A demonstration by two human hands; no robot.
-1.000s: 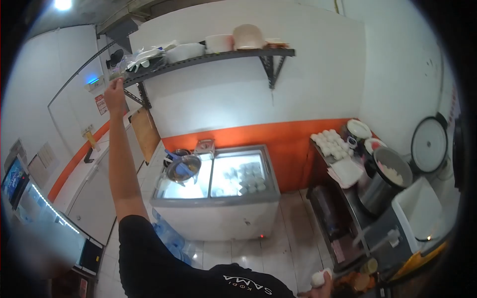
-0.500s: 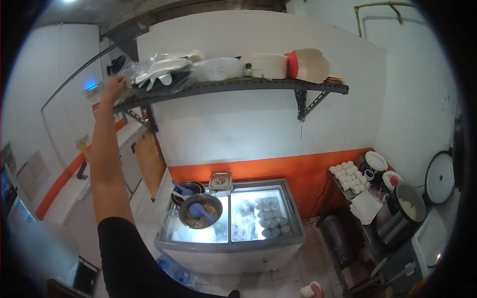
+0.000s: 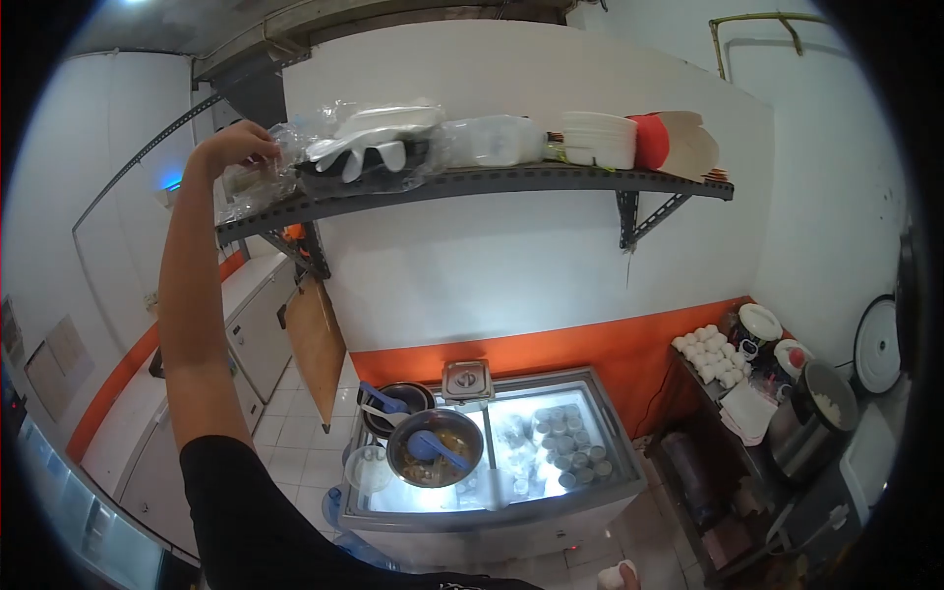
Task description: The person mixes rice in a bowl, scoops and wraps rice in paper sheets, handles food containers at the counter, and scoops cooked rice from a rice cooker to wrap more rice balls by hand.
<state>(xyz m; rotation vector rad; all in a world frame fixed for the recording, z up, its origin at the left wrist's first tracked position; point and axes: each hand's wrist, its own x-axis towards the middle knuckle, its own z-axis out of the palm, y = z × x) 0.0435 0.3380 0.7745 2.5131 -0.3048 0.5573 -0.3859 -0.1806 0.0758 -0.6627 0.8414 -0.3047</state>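
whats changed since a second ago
The left hand has risen from the end of the shelf to over the clear plastic, fingers bent down towards it; whether it grips is unclear. The right hand still holds a white item, and the metal bowl stays on the freezer.

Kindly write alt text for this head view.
A raised left hand is at crumpled clear plastic on a dark metal shelf; the right hand holds a white object. Below, a round steel bowl sits on a white freezer.
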